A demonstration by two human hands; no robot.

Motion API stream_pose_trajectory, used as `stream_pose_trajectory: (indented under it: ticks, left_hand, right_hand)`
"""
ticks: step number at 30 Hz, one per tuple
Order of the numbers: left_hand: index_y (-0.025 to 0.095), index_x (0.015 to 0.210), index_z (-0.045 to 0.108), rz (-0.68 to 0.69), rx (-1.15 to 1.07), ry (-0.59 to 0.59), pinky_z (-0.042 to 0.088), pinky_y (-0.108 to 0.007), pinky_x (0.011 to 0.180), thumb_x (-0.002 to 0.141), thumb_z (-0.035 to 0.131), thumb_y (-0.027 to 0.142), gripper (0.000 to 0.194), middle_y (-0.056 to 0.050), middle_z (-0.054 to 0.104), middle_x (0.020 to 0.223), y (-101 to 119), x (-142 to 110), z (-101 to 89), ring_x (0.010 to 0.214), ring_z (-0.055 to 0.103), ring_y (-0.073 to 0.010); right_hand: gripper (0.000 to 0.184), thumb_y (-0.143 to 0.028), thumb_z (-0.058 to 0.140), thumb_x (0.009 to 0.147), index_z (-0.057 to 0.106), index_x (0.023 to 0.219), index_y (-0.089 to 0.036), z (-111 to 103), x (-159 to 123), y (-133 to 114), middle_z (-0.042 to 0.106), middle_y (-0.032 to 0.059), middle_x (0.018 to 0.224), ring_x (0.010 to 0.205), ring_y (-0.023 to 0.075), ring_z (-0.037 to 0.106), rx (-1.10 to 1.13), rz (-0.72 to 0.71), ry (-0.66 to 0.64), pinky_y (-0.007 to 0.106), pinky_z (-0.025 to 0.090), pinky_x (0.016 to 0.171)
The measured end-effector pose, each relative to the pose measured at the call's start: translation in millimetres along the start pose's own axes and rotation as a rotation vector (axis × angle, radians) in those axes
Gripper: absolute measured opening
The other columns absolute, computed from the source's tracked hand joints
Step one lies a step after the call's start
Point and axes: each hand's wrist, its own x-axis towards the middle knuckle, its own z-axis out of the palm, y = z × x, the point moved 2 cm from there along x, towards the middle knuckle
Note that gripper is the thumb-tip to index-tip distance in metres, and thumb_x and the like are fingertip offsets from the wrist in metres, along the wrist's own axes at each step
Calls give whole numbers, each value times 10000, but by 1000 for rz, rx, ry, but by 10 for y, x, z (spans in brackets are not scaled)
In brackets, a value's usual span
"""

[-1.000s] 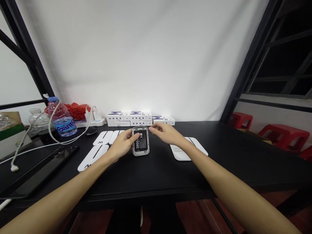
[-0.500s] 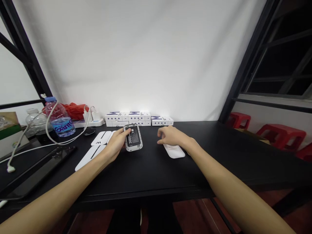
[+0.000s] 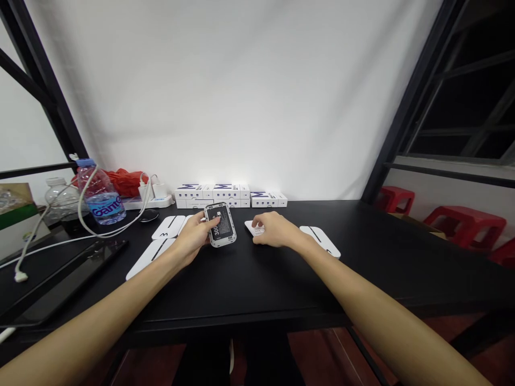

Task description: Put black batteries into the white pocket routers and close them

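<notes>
Clasping the uncovered device (image 3: 220, 225), the left hand (image 3: 192, 236) holds it battery-up while the right hand (image 3: 276, 228) touches a white cover (image 3: 250, 228), its grip unclear, with other covers (image 3: 320, 240) lying flat nearby.

Saw a pale, faintly creased white backdrop (image 3: 237, 91) behind the long black table (image 3: 322, 284), brightest just above the tabletop and dimmer toward the upper corners. Noted black metal posts (image 3: 406, 102) framing it on both sides. Found a dark window (image 3: 454, 107) with black bars off to the right, above a white wall (image 3: 450, 179). Spotted red plastic stools (image 3: 466, 225) beyond the table's right end, with another (image 3: 394, 199) further back. Glimpsed a dark reddish floor (image 3: 322, 359) with pale seam lines below the table edge.
</notes>
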Motion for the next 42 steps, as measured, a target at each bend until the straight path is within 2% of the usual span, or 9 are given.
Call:
stream_pose_trajectory:
  ticks: [4,7,11,13,22,26,29,37,42]
  left_hand:
    - [162,990,621,17,14,-26,553,-292,589,767,666,238,240,-101,692,1004,9,-18,5,806,667,-203]
    - [163,997,626,14,35,-46,552,-291,605,767,675,248,251,-103,688,1030,5,-22,4,835,665,-208]
    - [150,1017,627,-23,41,-48,562,-314,662,786,668,252,256,-118,690,1047,-4,-19,13,883,669,-223]
    - [146,1031,622,-38,20,-56,567,-325,687,795,663,241,257,-125,688,1066,-5,-19,28,907,669,-229]
    - [101,1013,636,-19,-38,-120,565,-358,748,791,672,222,255,-165,682,1087,7,-27,56,920,674,-253]
    - [81,991,654,-25,-52,-122,559,-356,748,788,655,171,222,-176,689,1070,25,-40,52,888,683,-251]
    - [80,996,666,-32,-74,-146,551,-347,739,793,636,163,221,-171,705,1020,40,-48,62,852,690,-239]
    - [100,999,670,-8,-53,-198,530,-351,760,783,624,164,229,-152,714,995,36,-59,50,839,686,-232]
    - [118,955,658,-4,-59,-165,531,-341,699,767,618,185,204,-120,707,926,33,-48,38,772,667,-212]
  right_hand:
    - [211,-157,568,689,654,882,-161,-87,34,-9,675,78,842,745,199,620,119,52,224,299,461,654]
    - [231,-108,562,641,625,854,-171,-131,49,-5,655,41,774,675,171,613,434,65,399,281,457,606]
    - [305,-125,599,638,502,915,-211,-52,68,-33,611,-22,734,654,147,618,1052,60,346,251,468,559]
    - [338,-121,638,627,465,902,-216,19,69,-69,586,-42,716,664,135,617,1220,66,290,233,471,557]
    - [304,-199,725,670,494,866,-203,246,37,-179,621,-18,737,579,122,608,923,-11,114,271,550,515]
    - [382,-218,752,684,492,963,-204,245,34,-175,650,17,836,632,150,656,969,32,44,305,601,537]
    - [343,-293,727,746,543,1006,-165,257,38,-171,664,40,751,622,150,657,991,56,-45,266,595,520]
    - [253,-360,623,850,647,884,-111,256,15,-209,674,74,752,605,115,646,1037,31,-292,229,589,567]
    - [222,-335,607,863,622,836,-115,199,-26,-272,651,51,695,557,106,635,1034,-20,-266,208,563,532]
